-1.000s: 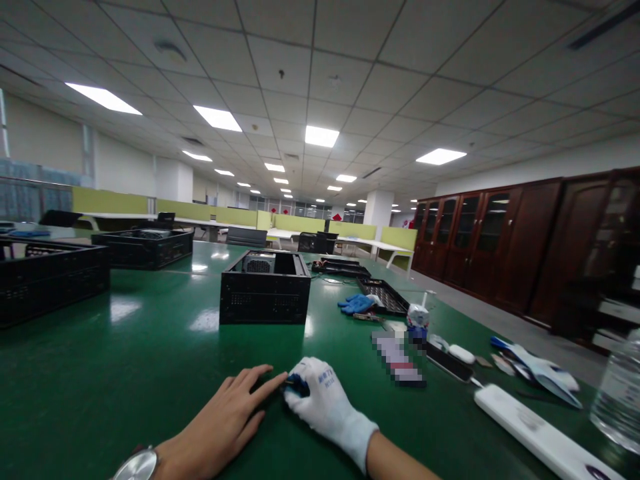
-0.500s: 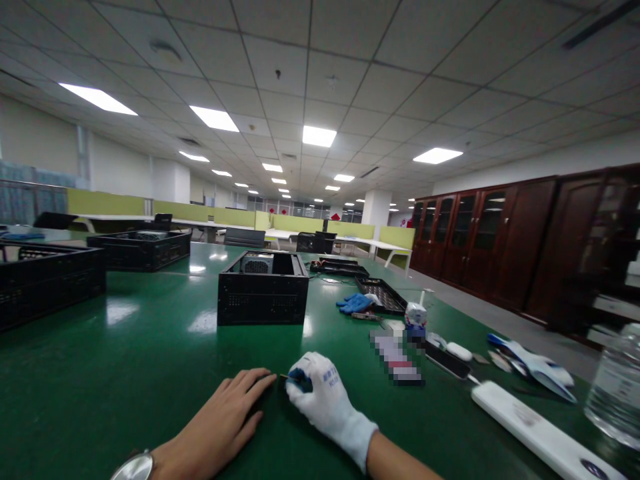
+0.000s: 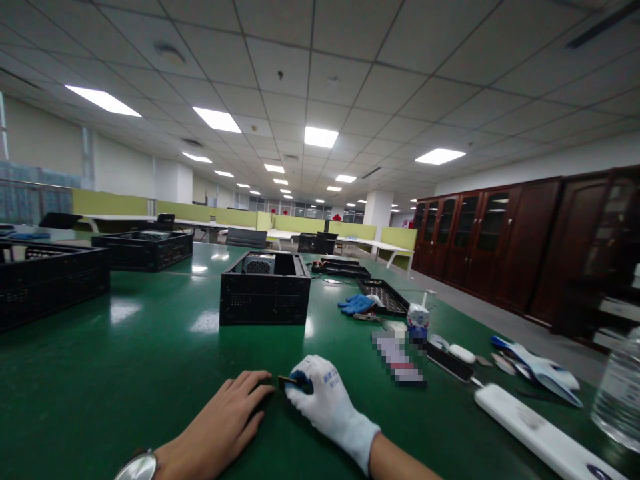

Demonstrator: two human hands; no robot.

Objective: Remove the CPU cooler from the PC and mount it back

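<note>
My left hand [image 3: 225, 413], bare and with a watch [image 3: 139, 465] at the wrist, lies palm down on the green table [image 3: 165, 373], its fingers stretched out and holding nothing. Close to its fingertips, my right hand [image 3: 320, 393] wears a white glove with blue fingertips. Its thumb and fingers are pinched on a small thin dark piece [image 3: 283, 381] with a yellowish edge; most of the piece is hidden by the glove. Beyond both hands stands an open black computer case [image 3: 265, 300] with a power supply unit [image 3: 261, 265] inside.
Two more black cases [image 3: 50, 283] stand at the left. To the right are a dark perforated panel [image 3: 385, 297], a blue glove [image 3: 356, 305], a partly pixelated flat object [image 3: 400, 360], a small bottle [image 3: 418, 317], a white power strip [image 3: 530, 427] and a clear water bottle [image 3: 620, 393].
The thin dark piece shows slightly more at my right fingertips. My left fingertips have drawn back slightly from it. The whole view has shifted a little.
</note>
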